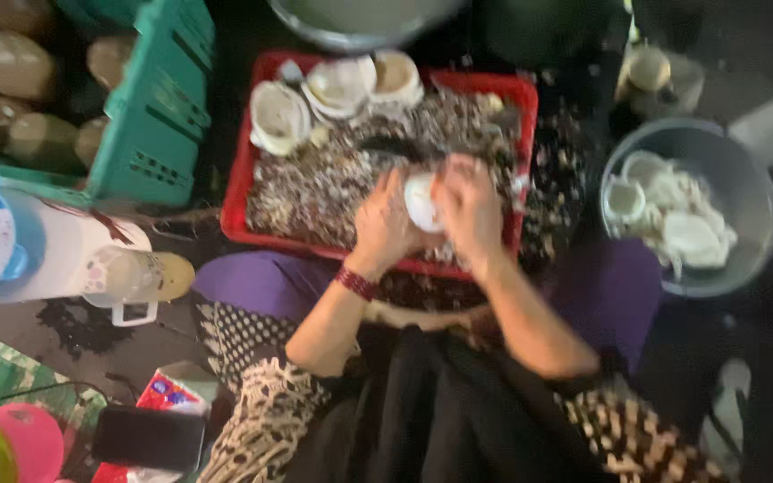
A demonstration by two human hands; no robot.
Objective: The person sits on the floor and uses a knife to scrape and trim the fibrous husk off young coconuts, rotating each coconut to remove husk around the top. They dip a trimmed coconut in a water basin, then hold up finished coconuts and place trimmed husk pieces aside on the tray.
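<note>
Gripping a small round white piece of coconut flesh [422, 202] from both sides, the two hands meet above the near half of the shallow red plastic tray [236, 192]. The left hand [380, 225] cups the white piece from its left, fingers curled up around it and wrist bent slightly back; a dark red beaded bracelet [356, 283] circles that wrist. The right hand [469, 207] closes over the piece from the right and above, knuckles turned toward the camera, fingers folded tight; whether it also holds a tool cannot be told through the blur. Both forearms rise bare from patterned sleeves and converge in a V over the lap.

The tray is heaped with brown and grey shavings [324, 183], and several hollow white coconut halves [279, 116] lie along its far edge. To the right stands a round grey metal bowl [753, 192] holding peeled white coconut pieces [677, 215]. At the left a teal slatted plastic crate [149, 107] holds brown husked coconuts [12, 63]. A black smartphone [148, 438] lies on the floor near the left knee.
</note>
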